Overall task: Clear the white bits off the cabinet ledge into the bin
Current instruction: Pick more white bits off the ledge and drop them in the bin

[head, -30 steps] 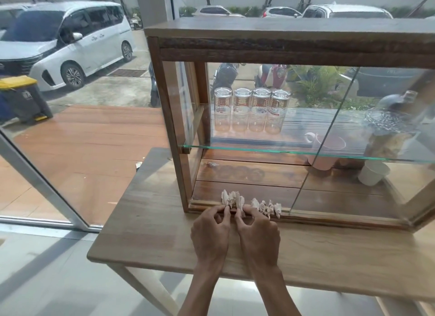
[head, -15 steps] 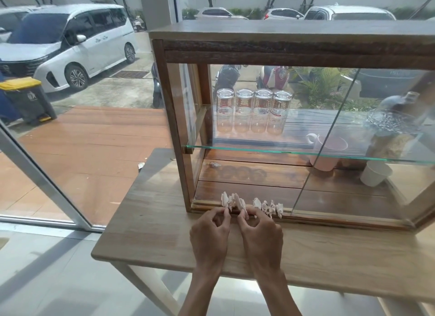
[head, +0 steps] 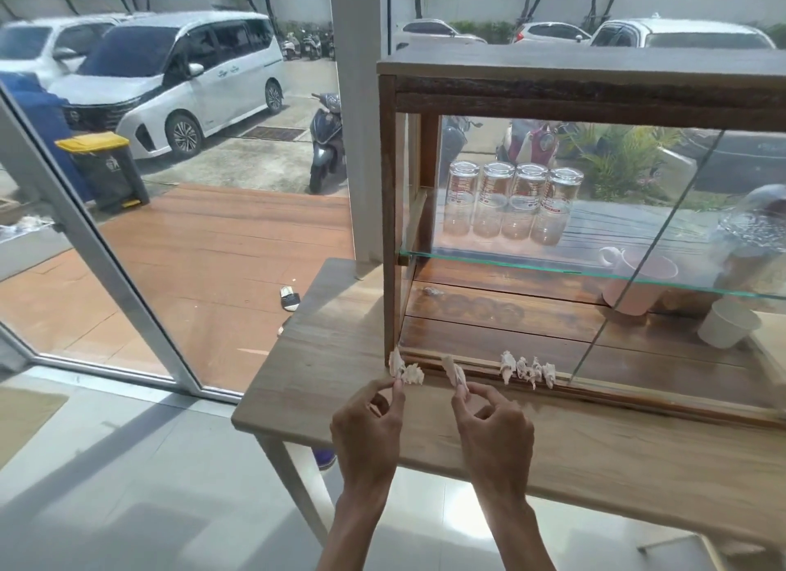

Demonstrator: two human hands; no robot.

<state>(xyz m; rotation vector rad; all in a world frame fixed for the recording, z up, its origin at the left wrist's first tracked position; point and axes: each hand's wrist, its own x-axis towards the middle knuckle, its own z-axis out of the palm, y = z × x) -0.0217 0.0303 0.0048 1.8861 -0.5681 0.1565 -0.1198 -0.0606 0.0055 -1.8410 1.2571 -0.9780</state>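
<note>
A wooden glass-fronted cabinet (head: 389, 213) stands on a wooden table (head: 595, 443). My left hand (head: 368, 430) pinches a crumpled white bit (head: 406, 370) between thumb and forefinger, just off the ledge's left corner. My right hand (head: 493, 430) pinches another white bit (head: 454, 371) the same way. Several more white bits (head: 527, 370) still lie in a row on the cabinet ledge (head: 638, 394), to the right of my hands. No indoor bin is in view.
Inside the cabinet are upturned glass jars (head: 512, 204) on a glass shelf, a pink mug (head: 638, 283) and a white cup (head: 727, 324). A glass wall (head: 127, 230) lies left; outside stand a yellow-lidded bin (head: 102, 168), cars and a scooter (head: 325, 141).
Both hands have drawn apart and back from the ledge, each lifting a white bit off it. My view has swung left, so the cabinet sits further right.
</note>
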